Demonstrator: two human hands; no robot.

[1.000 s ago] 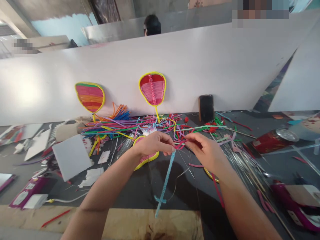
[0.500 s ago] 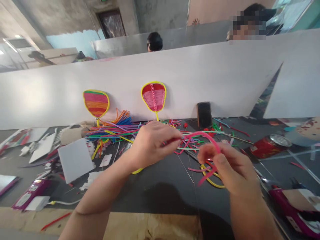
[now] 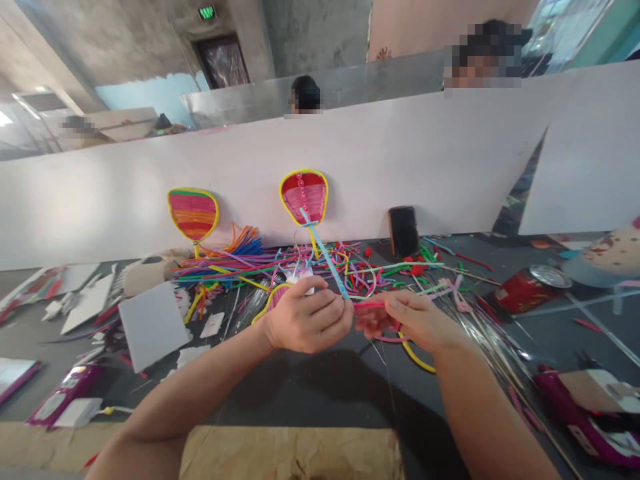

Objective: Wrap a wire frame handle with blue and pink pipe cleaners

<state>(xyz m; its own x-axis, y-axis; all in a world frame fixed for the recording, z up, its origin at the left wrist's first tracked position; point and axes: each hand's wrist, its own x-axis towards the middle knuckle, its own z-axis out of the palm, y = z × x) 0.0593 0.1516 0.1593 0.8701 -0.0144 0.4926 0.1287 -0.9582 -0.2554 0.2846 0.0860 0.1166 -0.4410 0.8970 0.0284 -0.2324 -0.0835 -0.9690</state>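
My left hand [image 3: 313,320] is closed, its fingers curled round the lower end of a light blue pipe cleaner [image 3: 325,255] that slants up and away to the left. Close beside it, my right hand [image 3: 413,320] pinches a pink pipe cleaner [image 3: 371,305] between thumb and fingers. The pink strand runs to the left fingertips, where it meets the blue one; whether they are twisted together is hidden. Behind the hands, a fan-shaped piece in red and pink with a yellow rim [image 3: 304,197] leans on the white board.
A second yellow-rimmed fan shape [image 3: 193,215] leans at left. Heaped pipe cleaners [image 3: 225,267] spread across the black table. A phone [image 3: 403,231] stands against the white board [image 3: 100,207]. At right are a red can [image 3: 531,289] and a purple device [image 3: 580,413]. People sit beyond the board.
My hands have come together, the right moving left and the left turning into a curled grip. The light blue pipe cleaner now shows above the left hand; the pink loop is drawn straighter.
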